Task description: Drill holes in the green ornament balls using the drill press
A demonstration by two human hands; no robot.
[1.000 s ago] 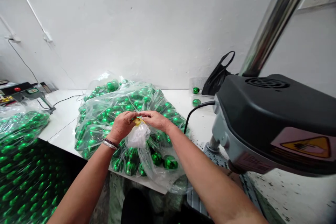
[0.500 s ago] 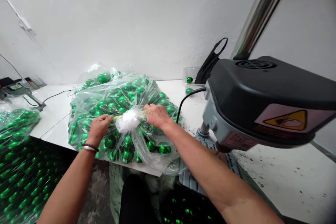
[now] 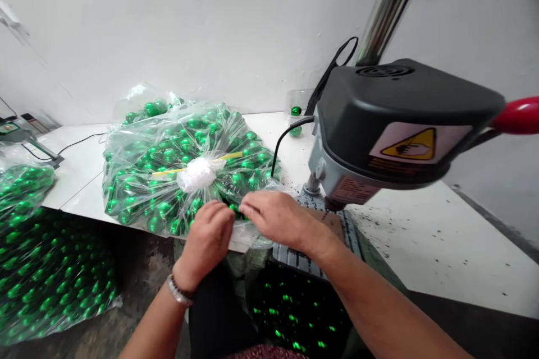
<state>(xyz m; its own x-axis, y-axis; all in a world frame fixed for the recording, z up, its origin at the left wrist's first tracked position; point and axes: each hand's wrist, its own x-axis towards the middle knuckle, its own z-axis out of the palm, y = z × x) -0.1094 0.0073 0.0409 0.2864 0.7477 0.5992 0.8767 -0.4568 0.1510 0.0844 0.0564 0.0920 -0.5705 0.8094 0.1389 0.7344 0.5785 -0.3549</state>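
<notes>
A clear plastic bag (image 3: 168, 151) full of shiny green, ball-shaped ornaments lies on the white table, its gathered white neck (image 3: 197, 174) bound by a yellow tie (image 3: 231, 155) whose two ends stick out. At the bag's near edge, my left hand (image 3: 210, 235) is closed, fingers curled on what appears to be the clear film. Close beside it, my right hand (image 3: 273, 216) has thumb and fingers pinched together on the film's near right side. The exact grip of both hands is partly hidden.
A drill press (image 3: 396, 118) with a red handle stands close on the right, its base (image 3: 295, 261) by my right forearm. Dark chips litter the table (image 3: 421, 247) there. Another bag of green ornaments (image 3: 54, 275) rests at left. A clear tub (image 3: 295, 98) stands behind.
Both hands have let go of the yellow tie and moved down toward me, closer together, to the bag's near edge. The view has shifted slightly right and down.
</notes>
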